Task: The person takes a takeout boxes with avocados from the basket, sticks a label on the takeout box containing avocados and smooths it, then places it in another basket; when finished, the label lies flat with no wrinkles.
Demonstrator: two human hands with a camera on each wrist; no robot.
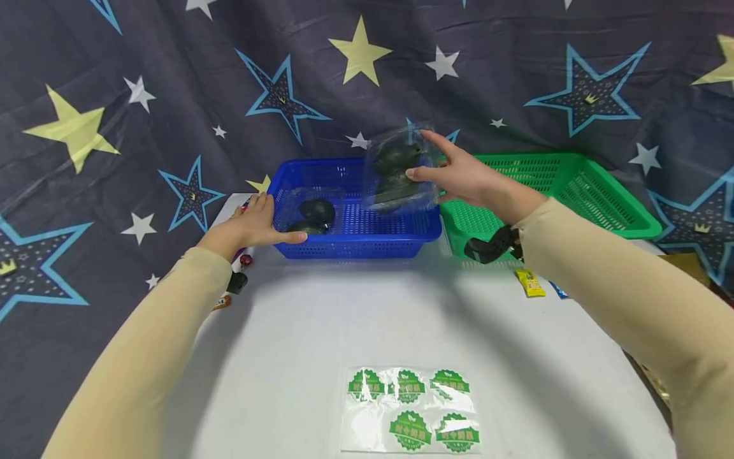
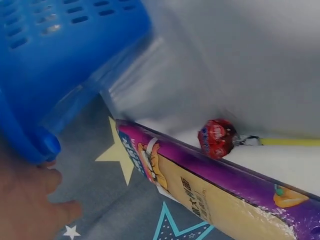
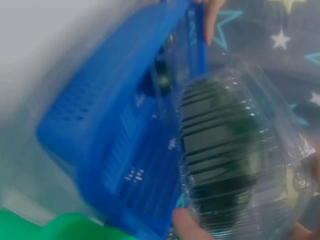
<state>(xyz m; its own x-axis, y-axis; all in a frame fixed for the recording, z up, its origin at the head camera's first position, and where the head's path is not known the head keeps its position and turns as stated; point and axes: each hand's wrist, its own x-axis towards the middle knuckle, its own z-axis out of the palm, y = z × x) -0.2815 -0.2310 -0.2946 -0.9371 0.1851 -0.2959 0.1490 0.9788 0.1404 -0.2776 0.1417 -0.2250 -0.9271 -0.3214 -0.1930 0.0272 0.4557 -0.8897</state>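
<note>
My right hand point(image 1: 459, 169) holds up a clear plastic clamshell box point(image 1: 375, 201) above the blue basket point(image 1: 367, 247), thumb on its face and fingers at its edge. Inside it, dark green fruits that look like avocados point(image 1: 395, 185) show through the plastic; the right wrist view has one such fruit point(image 3: 220, 145) close up. A second clear box with similar dark fruits point(image 1: 317, 211) lies in the basket's left part. My left hand point(image 1: 249, 223) grips the basket's front left corner, its thumb along the front rim and its fingers at the left side.
A green basket point(image 1: 619, 191) stands right of the blue one. A yellow packet point(image 1: 530, 283) lies before it. Nearer me is a sheet of round green stickers point(image 1: 410, 414). A purple snack package point(image 2: 200, 185) and a red lollipop point(image 2: 218, 138) are at the left edge.
</note>
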